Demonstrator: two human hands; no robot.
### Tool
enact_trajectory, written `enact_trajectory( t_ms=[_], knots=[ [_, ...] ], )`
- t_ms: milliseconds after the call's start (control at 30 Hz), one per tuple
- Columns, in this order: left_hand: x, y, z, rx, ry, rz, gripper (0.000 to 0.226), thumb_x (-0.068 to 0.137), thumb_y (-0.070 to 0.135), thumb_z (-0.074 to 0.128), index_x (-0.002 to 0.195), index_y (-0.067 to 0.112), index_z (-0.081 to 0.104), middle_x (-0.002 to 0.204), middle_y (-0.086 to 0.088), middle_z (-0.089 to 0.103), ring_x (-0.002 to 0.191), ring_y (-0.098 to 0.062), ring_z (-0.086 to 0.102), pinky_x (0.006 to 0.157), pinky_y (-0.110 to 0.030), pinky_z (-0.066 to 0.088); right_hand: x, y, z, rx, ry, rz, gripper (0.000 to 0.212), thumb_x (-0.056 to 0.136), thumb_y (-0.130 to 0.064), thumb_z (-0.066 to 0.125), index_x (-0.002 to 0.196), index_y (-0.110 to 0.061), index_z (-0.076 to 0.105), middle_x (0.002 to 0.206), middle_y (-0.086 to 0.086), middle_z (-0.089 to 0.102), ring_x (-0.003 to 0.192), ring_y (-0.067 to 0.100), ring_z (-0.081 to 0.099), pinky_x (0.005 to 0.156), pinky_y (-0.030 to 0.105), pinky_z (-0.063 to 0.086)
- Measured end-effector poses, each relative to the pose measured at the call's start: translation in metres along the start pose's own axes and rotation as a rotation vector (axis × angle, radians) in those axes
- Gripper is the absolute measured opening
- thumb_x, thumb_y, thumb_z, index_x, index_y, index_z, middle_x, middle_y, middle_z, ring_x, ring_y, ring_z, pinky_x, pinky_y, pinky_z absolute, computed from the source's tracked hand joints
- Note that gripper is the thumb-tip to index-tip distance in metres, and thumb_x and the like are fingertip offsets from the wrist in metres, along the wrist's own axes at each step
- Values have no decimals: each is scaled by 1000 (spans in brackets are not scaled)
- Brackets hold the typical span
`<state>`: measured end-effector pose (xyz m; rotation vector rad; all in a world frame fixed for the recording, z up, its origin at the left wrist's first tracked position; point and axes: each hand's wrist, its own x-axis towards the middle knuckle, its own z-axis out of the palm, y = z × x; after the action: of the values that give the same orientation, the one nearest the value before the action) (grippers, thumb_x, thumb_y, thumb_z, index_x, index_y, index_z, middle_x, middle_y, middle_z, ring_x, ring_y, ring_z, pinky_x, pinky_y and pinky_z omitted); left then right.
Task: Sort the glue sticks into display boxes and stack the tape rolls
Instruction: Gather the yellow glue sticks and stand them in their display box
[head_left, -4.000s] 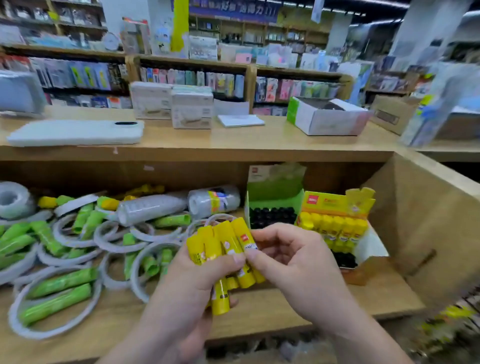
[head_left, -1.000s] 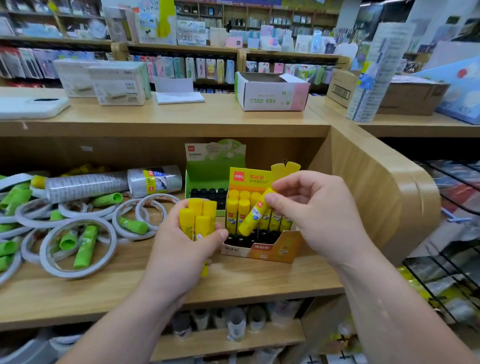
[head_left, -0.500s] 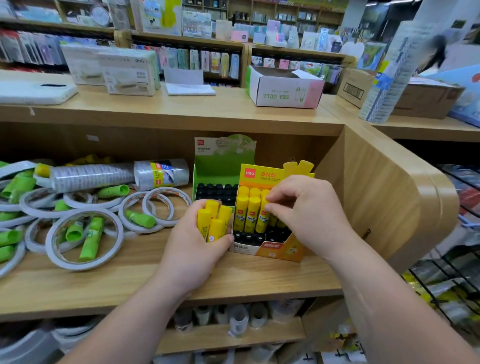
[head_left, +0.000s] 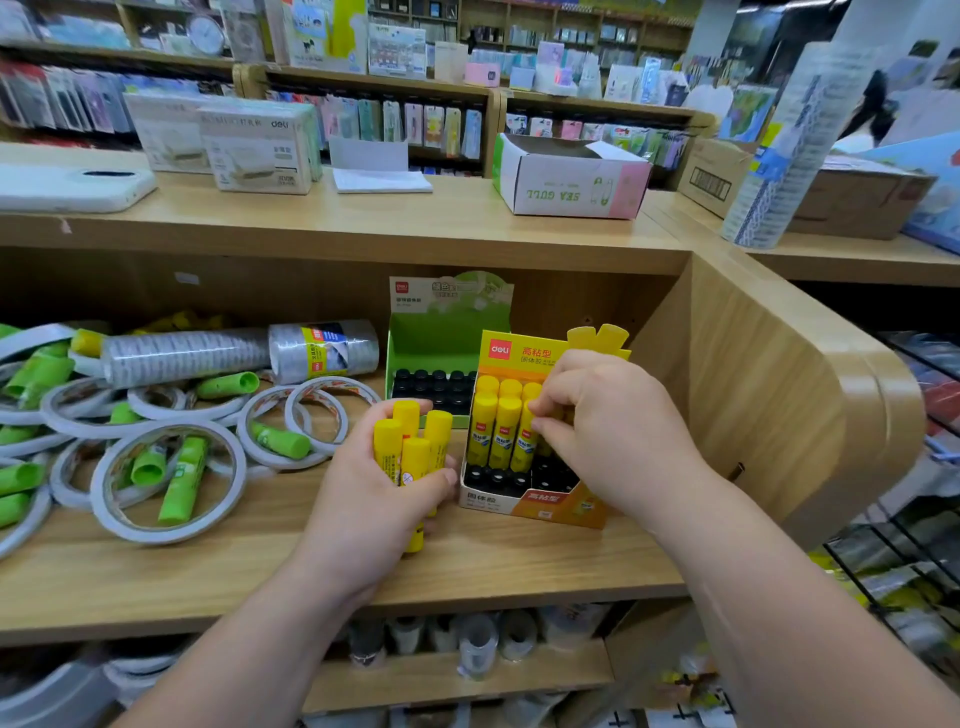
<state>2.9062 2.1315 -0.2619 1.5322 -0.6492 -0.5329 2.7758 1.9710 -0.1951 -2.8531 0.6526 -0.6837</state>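
Observation:
My left hand (head_left: 363, 509) grips a bundle of several yellow glue sticks (head_left: 410, 447) upright, just left of the yellow display box (head_left: 540, 506). My right hand (head_left: 597, 431) is over that box with curled fingers pinching a yellow stick among the upright sticks standing in it (head_left: 496, 426). Behind stands the green display box (head_left: 441, 338) with rows of black holes. Green glue sticks (head_left: 182, 480) and white tape rolls (head_left: 166, 488) lie scattered on the shelf to the left.
Two wrapped tape sleeves (head_left: 322, 351) lie at the back of the shelf. The wooden side wall (head_left: 769, 405) closes the shelf on the right. On the counter above stand a white open carton (head_left: 571, 182) and boxes (head_left: 254, 150). A wire rack (head_left: 904, 561) is at lower right.
Over four seconds my right hand carried one yellow stick from the bundle to the yellow box and lowered it among the standing sticks. My left hand's bundle stayed beside the box.

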Motion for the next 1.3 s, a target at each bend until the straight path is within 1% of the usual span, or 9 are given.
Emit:
enact_trajectory(
  t_ms=[100, 267, 367, 533, 667, 767, 967, 1133, 1300],
  knots=[
    [-4, 7, -1, -84, 16, -38, 54, 82, -5, 74, 117, 33, 58, 88, -7, 76, 78, -26, 74, 55, -36, 52, -1, 1, 1, 16, -9, 16, 13, 90, -37, 70, 90, -26, 77, 97, -11, 60, 95, 12, 49, 77, 28, 43],
    [-17, 19, -1, -12, 17, 3, 55, 77, -6, 79, 117, 27, 60, 87, -3, 77, 77, -16, 75, 57, -26, 55, -10, 0, -3, 42, 120, -39, 15, 88, -40, 71, 87, -27, 78, 90, -12, 61, 92, 13, 50, 77, 35, 47],
    [-25, 28, 3, 47, -19, 59, 56, 71, -5, 84, 111, 28, 63, 85, -3, 77, 75, -17, 75, 62, -29, 57, -20, -15, -5, 253, 231, -73, 19, 87, -42, 71, 78, -25, 75, 78, -15, 66, 80, 9, 57, 72, 29, 46],
    [-33, 43, 17, 115, -166, 139, 55, 66, -2, 88, 109, 23, 65, 89, 3, 75, 76, -12, 73, 65, -21, 55, -34, -22, -11, 706, 41, 54, 12, 81, -34, 80, 79, -22, 77, 71, -10, 70, 70, 9, 65, 59, 16, 50],
    [-36, 50, 25, 121, -206, 155, 54, 66, -1, 88, 108, 24, 65, 86, 7, 75, 71, -7, 71, 62, -19, 53, -39, -15, -20, 706, 27, 87, 16, 74, -34, 86, 79, -21, 77, 70, -7, 71, 67, 11, 66, 61, 25, 56],
    [-35, 54, 28, 109, -198, 190, 53, 68, -2, 87, 109, 23, 65, 88, 6, 76, 72, -7, 71, 61, -17, 52, -40, -10, -29, 687, 27, 91, 17, 72, -31, 87, 82, -20, 78, 72, -7, 72, 68, 10, 67, 61, 20, 55],
    [-16, 28, 18, 139, 81, 147, 49, 75, 8, 86, 110, 33, 62, 85, 1, 76, 74, -10, 72, 66, -24, 55, -37, 20, -38, 775, 136, 230, 19, 81, -15, 82, 96, -24, 77, 87, -5, 76, 84, 14, 72, 78, 38, 62],
    [-6, 3, 12, 252, 99, 84, 51, 72, 18, 89, 110, 37, 61, 89, 9, 76, 81, -6, 72, 80, -37, 59, -26, 35, -31, 550, 126, 225, 19, 82, -12, 81, 95, -26, 76, 85, -10, 74, 79, 7, 70, 73, 26, 59],
    [-1, -4, 11, 292, 78, 91, 50, 71, 20, 90, 107, 40, 61, 87, 13, 75, 78, -5, 71, 78, -37, 59, -20, 34, -23, 401, 20, 182, 20, 83, -17, 80, 93, -34, 74, 91, -15, 70, 83, 0, 67, 77, 19, 57]
  ],
)
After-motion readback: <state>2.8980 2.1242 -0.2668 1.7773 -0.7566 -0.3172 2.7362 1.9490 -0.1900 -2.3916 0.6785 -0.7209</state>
